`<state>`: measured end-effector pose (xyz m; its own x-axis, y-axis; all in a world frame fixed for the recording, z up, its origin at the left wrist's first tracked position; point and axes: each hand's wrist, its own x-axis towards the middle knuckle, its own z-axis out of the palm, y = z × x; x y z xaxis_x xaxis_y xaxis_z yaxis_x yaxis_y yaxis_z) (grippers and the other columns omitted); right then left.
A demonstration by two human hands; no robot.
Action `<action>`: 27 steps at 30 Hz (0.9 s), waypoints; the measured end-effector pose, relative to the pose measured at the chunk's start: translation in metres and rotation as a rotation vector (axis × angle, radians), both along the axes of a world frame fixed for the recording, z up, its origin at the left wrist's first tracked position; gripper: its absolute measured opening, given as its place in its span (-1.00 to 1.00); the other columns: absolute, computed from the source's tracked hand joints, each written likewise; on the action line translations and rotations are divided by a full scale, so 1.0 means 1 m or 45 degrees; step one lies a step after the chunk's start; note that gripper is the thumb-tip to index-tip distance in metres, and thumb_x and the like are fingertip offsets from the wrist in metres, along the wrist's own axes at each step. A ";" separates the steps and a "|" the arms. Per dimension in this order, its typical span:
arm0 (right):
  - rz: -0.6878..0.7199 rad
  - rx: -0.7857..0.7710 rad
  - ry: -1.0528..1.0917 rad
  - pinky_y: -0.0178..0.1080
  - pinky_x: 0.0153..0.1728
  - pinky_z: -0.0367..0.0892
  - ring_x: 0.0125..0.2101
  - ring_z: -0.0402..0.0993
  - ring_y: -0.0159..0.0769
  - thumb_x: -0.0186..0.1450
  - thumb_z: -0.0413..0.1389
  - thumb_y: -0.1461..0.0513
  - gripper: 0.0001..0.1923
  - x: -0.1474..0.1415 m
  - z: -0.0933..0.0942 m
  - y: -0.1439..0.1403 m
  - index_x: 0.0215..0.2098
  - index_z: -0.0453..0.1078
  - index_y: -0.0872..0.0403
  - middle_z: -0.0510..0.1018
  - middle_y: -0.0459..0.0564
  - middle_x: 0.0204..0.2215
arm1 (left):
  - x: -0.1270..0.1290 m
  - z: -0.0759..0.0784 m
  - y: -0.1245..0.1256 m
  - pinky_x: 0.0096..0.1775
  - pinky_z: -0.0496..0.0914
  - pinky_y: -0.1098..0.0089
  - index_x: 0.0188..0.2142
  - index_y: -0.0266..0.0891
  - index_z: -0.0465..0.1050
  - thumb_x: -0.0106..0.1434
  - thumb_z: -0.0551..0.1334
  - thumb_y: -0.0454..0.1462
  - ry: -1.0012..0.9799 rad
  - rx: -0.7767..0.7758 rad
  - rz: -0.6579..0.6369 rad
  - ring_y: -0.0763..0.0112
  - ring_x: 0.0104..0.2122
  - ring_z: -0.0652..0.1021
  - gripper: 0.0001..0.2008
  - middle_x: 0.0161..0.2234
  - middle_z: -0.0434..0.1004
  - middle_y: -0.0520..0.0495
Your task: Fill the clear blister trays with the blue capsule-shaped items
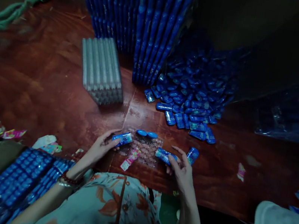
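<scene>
My left hand [101,146] holds a small blue packet [122,138] at the left edge of a clear plastic blister tray [145,150] lying on the dark red wooden table [43,83]. My right hand [181,168] grips another blue packet [164,155] at the tray's right edge, and a further blue packet [192,155] shows just beyond its fingers. Two blue packets [146,134] sit in the tray's far row. A pink label strip [130,159] lies on the tray's near side.
A big heap of loose blue packets [191,96] lies behind the tray to the right. Tall stacks of filled blue trays [141,20] stand at the back, with a stack of empty clear trays [101,68] to their left. Filled trays [22,179] lie at my lower left. Paper scraps [14,133] litter the table.
</scene>
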<state>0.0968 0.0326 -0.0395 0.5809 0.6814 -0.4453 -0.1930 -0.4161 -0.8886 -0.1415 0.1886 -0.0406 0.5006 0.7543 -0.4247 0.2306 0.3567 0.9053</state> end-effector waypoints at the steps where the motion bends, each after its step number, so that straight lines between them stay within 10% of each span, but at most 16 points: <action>1: -0.009 0.001 0.016 -0.41 -0.69 0.14 -0.72 0.24 -0.47 0.05 0.24 -0.04 -0.35 -0.002 0.001 -0.001 0.00 0.21 0.09 0.39 -0.22 -0.67 | 0.003 -0.002 -0.003 -0.35 0.43 0.42 0.05 -0.29 0.28 0.06 0.29 -0.01 -0.032 -0.028 0.020 0.45 -0.41 0.49 -0.37 -0.06 0.46 -0.18; 8: -0.012 0.031 0.105 -0.42 -0.67 0.15 -0.69 0.24 -0.49 0.12 0.19 -0.02 -0.49 -0.022 -0.004 -0.004 -0.07 0.35 0.11 0.38 -0.19 -0.68 | 0.002 -0.011 -0.005 -0.23 0.45 0.37 0.00 -0.28 0.39 0.13 0.25 -0.04 -0.036 0.053 -0.067 0.36 -0.27 0.51 -0.49 -0.08 0.48 -0.14; 18: 0.207 0.039 0.112 -0.32 -0.39 0.39 -0.38 0.49 -0.34 -0.04 0.33 0.10 -0.40 -0.019 -0.010 -0.004 -0.04 0.35 0.04 0.55 -0.04 -0.29 | -0.011 -0.031 -0.006 -0.06 0.42 0.32 0.02 -0.13 0.40 0.23 0.22 -0.20 0.197 0.837 -0.196 0.35 -0.10 0.46 -0.64 -0.06 0.35 -0.11; 27: 0.183 0.214 -0.801 -0.19 -0.08 0.31 -0.18 0.43 -0.26 0.28 0.05 0.13 -0.78 -0.032 -0.017 0.021 -0.17 0.44 0.02 0.53 -0.02 -0.22 | 0.011 -0.021 -0.010 -0.06 0.45 0.34 0.04 -0.18 0.33 0.33 0.08 -0.27 0.167 1.437 -0.333 0.35 -0.07 0.46 -0.71 -0.06 0.36 -0.16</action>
